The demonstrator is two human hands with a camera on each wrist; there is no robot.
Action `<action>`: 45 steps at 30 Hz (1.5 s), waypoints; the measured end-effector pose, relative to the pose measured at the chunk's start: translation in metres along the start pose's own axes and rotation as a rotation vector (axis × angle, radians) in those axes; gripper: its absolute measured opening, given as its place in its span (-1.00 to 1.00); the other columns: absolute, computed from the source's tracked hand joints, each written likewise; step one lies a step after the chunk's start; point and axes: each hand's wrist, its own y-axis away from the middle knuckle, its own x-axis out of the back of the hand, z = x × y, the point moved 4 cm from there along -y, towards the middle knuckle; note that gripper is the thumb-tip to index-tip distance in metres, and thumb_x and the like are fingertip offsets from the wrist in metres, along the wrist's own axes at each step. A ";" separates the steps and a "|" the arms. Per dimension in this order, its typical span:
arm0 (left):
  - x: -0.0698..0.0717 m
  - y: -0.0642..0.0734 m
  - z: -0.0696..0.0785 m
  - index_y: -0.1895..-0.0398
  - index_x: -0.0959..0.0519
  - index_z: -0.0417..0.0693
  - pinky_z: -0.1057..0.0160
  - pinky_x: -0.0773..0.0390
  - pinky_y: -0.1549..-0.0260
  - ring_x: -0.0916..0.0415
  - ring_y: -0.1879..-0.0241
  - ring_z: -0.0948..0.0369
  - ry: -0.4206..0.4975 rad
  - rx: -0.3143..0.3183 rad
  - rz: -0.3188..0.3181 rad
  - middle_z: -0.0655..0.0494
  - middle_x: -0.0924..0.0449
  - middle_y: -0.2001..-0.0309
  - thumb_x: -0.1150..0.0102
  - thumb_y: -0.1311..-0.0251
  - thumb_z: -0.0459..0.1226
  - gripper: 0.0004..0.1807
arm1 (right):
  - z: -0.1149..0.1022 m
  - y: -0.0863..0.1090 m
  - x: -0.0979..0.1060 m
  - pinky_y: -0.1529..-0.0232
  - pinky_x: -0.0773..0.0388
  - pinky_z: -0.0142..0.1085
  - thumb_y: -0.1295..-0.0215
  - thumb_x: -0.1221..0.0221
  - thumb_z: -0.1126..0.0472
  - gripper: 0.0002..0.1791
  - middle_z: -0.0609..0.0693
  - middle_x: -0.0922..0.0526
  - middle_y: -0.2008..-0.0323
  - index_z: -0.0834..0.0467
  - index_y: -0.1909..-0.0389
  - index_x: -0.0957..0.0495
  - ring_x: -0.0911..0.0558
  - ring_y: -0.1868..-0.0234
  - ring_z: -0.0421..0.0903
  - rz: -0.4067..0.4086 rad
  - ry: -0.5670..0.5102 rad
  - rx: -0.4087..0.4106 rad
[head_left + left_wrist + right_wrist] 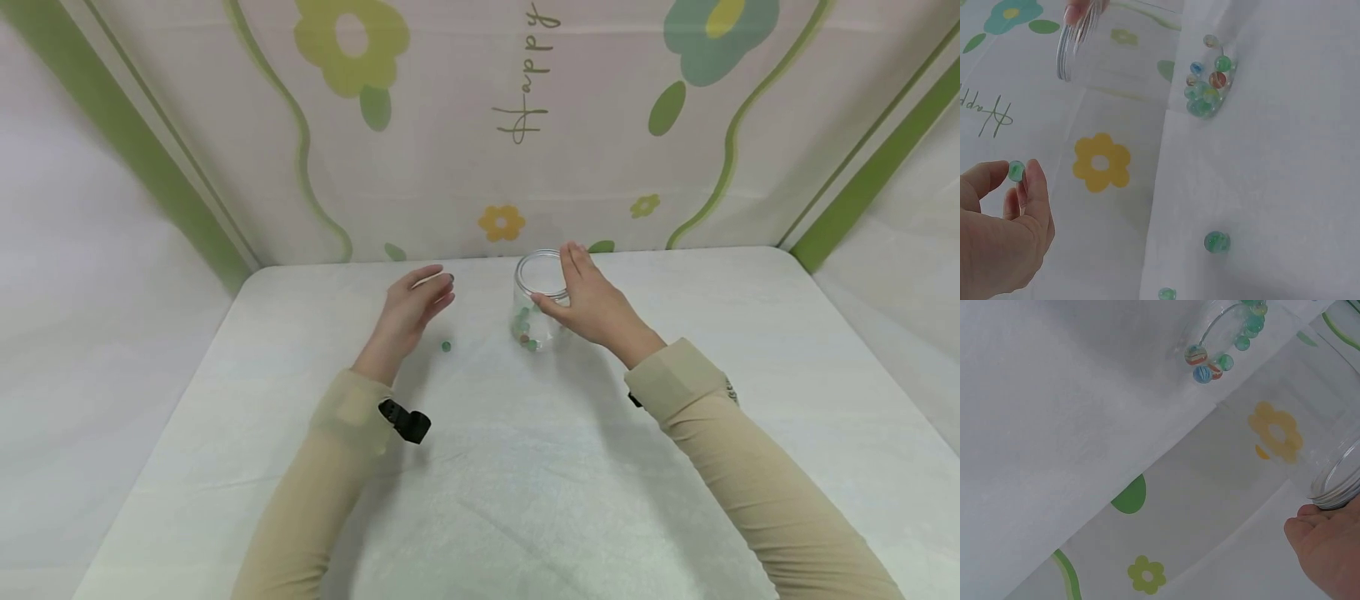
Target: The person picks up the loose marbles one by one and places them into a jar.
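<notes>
A clear jar (pixel 517 302) stands upright near the table's back edge, with glass marbles (pixel 1199 100) gathered at its bottom, mostly green plus blue and reddish ones. My right hand (pixel 596 308) holds the jar at its rim, thumb in front and fingers along the right side. Left of the jar, my left hand (pixel 408 312) is raised and pinches a green marble (pixel 1016 170) between thumb and fingertips. Below that hand, a loose green marble (pixel 446 346) lies on the table. Another green marble (pixel 1167 294) shows at the bottom edge of the left wrist view.
A white cloth covers the table (pixel 480 483). Right behind the jar hangs a curtain (pixel 442 175) printed with flowers and lettering. White side panels (pixel 67 250) close in the left and right.
</notes>
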 end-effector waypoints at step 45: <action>-0.091 0.000 -0.002 -0.14 -0.42 -0.29 0.20 -0.60 -0.12 -0.52 -0.14 -0.01 -0.157 -0.101 -0.107 -0.19 -0.53 -0.08 -0.17 -0.25 -0.37 -0.60 | 0.002 0.000 0.001 -0.52 0.04 0.09 -0.35 0.11 -0.32 0.05 0.22 0.33 -0.53 0.31 -0.48 0.37 0.30 -0.55 0.09 0.005 -0.009 -0.005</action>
